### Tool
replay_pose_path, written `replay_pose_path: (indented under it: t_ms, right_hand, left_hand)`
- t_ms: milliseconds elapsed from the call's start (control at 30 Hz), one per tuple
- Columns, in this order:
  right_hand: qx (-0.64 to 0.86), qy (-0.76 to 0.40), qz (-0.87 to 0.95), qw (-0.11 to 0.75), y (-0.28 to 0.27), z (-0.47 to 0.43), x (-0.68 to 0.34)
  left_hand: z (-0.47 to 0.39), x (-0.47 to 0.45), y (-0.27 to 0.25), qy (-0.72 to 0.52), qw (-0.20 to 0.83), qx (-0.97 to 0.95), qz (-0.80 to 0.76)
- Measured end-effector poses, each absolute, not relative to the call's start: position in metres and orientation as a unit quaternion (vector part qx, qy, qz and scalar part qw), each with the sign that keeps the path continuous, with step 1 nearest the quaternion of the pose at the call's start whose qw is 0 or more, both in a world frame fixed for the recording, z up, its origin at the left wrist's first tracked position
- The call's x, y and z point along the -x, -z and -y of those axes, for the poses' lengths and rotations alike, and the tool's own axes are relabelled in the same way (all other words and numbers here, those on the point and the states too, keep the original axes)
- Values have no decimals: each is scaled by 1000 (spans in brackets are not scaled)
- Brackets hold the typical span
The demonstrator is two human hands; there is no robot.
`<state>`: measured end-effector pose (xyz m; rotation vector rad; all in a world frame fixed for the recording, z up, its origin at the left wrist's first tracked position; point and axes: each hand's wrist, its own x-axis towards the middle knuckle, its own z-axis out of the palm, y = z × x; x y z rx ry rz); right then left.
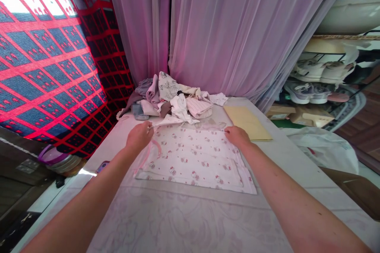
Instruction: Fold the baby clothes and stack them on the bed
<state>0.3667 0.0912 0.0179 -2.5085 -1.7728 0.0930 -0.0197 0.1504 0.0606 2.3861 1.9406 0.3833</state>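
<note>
A small white garment (194, 158) with a pink cartoon print lies flat on the pale marbled table (184, 221). My left hand (139, 136) grips its far left corner, beside a pink ribbon tie (148, 154) that trails over the cloth. My right hand (236, 134) pinches the far right corner. Both arms reach forward across the table.
A heap of small clothes (175, 101) sits at the table's far end against a lilac curtain (225, 27). A tan envelope (247, 122) lies right of the garment. A phone (102, 166) rests near the left edge. Shoes on shelves (314, 75) and a plastic bag (326, 148) are at right.
</note>
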Motion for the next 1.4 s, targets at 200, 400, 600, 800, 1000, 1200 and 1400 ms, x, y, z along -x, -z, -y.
replay_pose_path:
  t_ms: [200, 400, 600, 800, 1000, 1200, 1400]
  right_hand:
    - [800, 7, 597, 58, -25, -65, -363]
    - [784, 13, 610, 116, -19, -29, -358]
    - [782, 12, 606, 146, -8, -4, -350]
    - [787, 12, 600, 145, -7, 14, -339]
    - [793, 12, 597, 120, 0, 22, -330]
    - [799, 14, 573, 184, 11, 21, -337]
    - [855, -59, 448, 254, 4, 4, -361]
  left_hand:
    - [-145, 44, -76, -469, 146, -665, -562]
    - [-95, 53, -110, -581, 266, -609, -470]
    - [-50, 43, -131, -561, 335, -580, -487]
    - [-36, 26, -114, -408, 435, -638, -487]
    - [-45, 19, -91, -146, 427, -750, -484]
    - [-89, 34, -66, -148, 343, -718, -587]
    - [-134, 37, -47, -130, 243, -686, -673]
